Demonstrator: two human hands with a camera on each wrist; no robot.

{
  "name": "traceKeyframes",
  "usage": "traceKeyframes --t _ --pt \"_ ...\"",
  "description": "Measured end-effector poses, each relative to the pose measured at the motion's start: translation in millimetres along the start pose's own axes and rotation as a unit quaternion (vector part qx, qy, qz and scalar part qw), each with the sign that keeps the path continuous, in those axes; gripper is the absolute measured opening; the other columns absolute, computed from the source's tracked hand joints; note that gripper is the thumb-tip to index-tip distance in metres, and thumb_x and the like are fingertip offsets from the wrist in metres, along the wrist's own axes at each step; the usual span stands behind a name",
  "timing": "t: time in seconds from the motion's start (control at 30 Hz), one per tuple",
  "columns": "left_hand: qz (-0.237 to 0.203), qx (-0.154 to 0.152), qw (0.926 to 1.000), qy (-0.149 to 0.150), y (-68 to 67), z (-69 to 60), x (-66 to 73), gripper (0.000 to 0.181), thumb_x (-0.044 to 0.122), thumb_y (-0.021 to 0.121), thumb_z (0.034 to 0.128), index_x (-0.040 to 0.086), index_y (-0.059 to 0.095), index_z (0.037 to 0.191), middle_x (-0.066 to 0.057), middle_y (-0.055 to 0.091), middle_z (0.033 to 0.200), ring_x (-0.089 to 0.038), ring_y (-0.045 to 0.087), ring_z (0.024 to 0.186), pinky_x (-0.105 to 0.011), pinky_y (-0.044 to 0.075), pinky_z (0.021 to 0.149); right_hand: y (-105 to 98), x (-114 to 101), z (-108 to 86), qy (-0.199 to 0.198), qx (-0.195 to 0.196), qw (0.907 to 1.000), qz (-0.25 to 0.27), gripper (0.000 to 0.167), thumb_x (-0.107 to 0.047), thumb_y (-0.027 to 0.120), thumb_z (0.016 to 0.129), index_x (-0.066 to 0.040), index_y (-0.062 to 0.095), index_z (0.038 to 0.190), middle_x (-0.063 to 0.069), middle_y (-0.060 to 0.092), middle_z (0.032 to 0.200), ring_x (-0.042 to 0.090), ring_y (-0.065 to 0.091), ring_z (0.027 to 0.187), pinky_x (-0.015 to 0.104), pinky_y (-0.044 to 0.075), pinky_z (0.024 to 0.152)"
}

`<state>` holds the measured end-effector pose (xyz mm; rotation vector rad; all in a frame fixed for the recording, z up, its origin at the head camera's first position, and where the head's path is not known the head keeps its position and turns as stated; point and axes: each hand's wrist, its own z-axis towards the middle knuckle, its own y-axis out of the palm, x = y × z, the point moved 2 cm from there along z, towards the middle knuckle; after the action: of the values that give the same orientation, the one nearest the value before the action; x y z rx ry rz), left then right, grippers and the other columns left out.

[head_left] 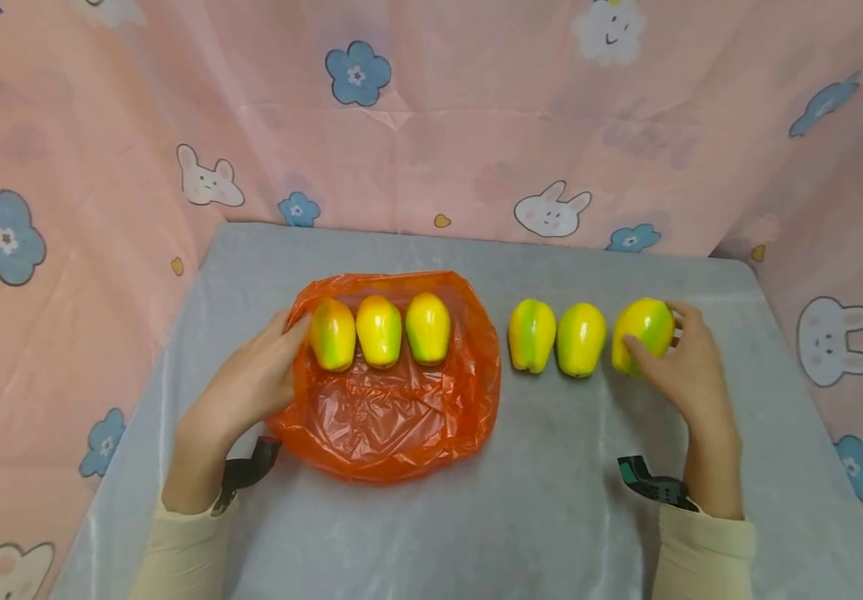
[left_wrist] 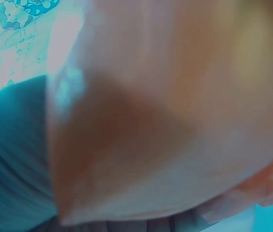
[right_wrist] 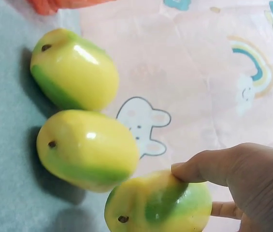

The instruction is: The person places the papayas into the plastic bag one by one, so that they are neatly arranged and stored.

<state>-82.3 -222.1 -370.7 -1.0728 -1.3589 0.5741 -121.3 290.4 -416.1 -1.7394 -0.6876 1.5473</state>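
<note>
My right hand holds a glossy yellow-green fruit, oblong like a small mango or papaya, between thumb and fingers at the right end of a row. Beside it stand two matching fruits, the middle one and the left one. In the right wrist view the held fruit shows a dark stem spot. My left hand grips the left rim of a red-orange plastic bag. Three more such fruits lie in a row on the bag. A blurred surface fills most of the left wrist view.
A grey cloth covers the table. Behind it and at both sides hangs a pink printed curtain. Dark wrist devices show below each hand, the right one near the sleeve.
</note>
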Motion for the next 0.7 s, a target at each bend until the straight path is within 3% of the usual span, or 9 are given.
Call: traceKeyframes --t 0.43,0.5,0.57,0.63,0.7 --pt "-0.002 0.007 1.0000 0.006 -1.1 -0.7 -5.1 0.082 0.009 0.076 0.0921 0.014 0.038 0.165 -0.021 0.042 0.162 -0.042 0.056 0.133 -0.064 0.053 0.109 -0.3 -23.7 -14.6 -0.044 0.030 0.9980 0.034 0.086 -0.033 0.070 0.100 -0.002 0.023 0.165 0.035 0.037 0.162 0.062 0.049 0.133 0.077 0.049 0.099" --pt "-0.003 0.007 1.0000 0.005 -1.3 -1.2 -5.2 0.082 0.010 0.076 0.0927 0.013 0.037 0.165 -0.020 0.042 0.162 -0.042 0.056 0.134 -0.064 0.052 0.110 1.3 -28.8 -17.5 -0.053 0.031 0.9975 0.035 0.085 -0.031 0.071 0.100 -0.002 0.024 0.165 0.033 0.037 0.162 0.062 0.050 0.132 0.069 0.057 0.093" --pt "-0.002 0.006 1.0000 0.007 -1.4 -1.0 -5.1 0.082 0.010 0.076 0.0929 0.012 0.037 0.165 -0.020 0.042 0.162 -0.042 0.055 0.135 -0.063 0.051 0.111 2.4 -34.3 -20.5 -0.057 0.030 0.9972 0.037 0.085 -0.031 0.072 0.100 -0.003 0.024 0.165 0.033 0.037 0.162 0.062 0.051 0.131 0.044 0.064 0.085" --pt "-0.005 0.007 0.9999 0.009 -1.8 -0.4 -5.0 0.081 0.010 0.076 0.0928 0.012 0.038 0.164 -0.020 0.042 0.163 -0.041 0.055 0.136 -0.063 0.051 0.112 3.4 -40.3 -22.4 -0.066 0.031 0.9964 0.042 0.084 -0.030 0.073 0.099 -0.004 0.026 0.164 0.031 0.039 0.162 0.061 0.052 0.131 0.019 0.057 0.080" --pt "-0.007 0.008 0.9999 0.010 -2.5 0.1 -5.0 0.081 0.009 0.076 0.0925 0.013 0.039 0.164 -0.020 0.042 0.163 -0.041 0.054 0.136 -0.063 0.051 0.112 5.0 -47.4 -24.0 -0.076 0.032 0.9954 0.048 0.084 -0.029 0.074 0.098 -0.005 0.028 0.164 0.030 0.040 0.161 0.059 0.053 0.132 0.004 0.045 0.075"
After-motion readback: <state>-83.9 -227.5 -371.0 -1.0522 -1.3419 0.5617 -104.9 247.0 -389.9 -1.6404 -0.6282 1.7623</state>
